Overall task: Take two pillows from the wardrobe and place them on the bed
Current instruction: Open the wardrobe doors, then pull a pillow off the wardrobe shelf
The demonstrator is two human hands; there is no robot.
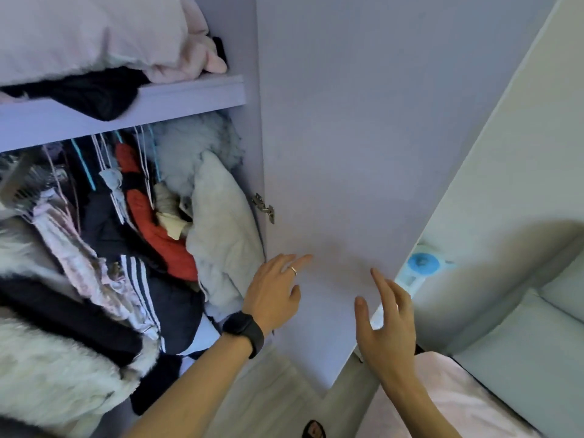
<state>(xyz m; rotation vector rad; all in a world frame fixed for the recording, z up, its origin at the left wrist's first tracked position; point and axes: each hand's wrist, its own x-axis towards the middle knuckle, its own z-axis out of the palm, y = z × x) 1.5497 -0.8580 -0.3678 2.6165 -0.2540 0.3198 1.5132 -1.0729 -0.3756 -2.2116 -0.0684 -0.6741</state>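
The open wardrobe (126,216) fills the left half of the frame, and its pale lilac door (347,137) stands swung out across the centre, hinged at the wardrobe's right wall. Hanging clothes (104,235) crowd the lower left compartment, among them a red garment and a dark one with white stripes. A shelf (189,96) crosses the upper left; on it lies a large pale pink pillow (88,33) over a dark cloth. Below the shelf, a second pillow, grey-white (221,229), stands upright, wedged between the clothes and the wardrobe's right wall, just beside the hinge. The bed (458,403), with pinkish sheet, shows in the lower right corner.

The left hand (275,292), with a black watch on the wrist and a ring on one finger, lies at lower centre, its fingers (300,260) spread wide and empty, reaching over the door's surface just beside the grey-white pillow's lower edge. The right hand (388,324) is at the door's outer edge, lower centre-right, fingers loosely open and holding nothing.
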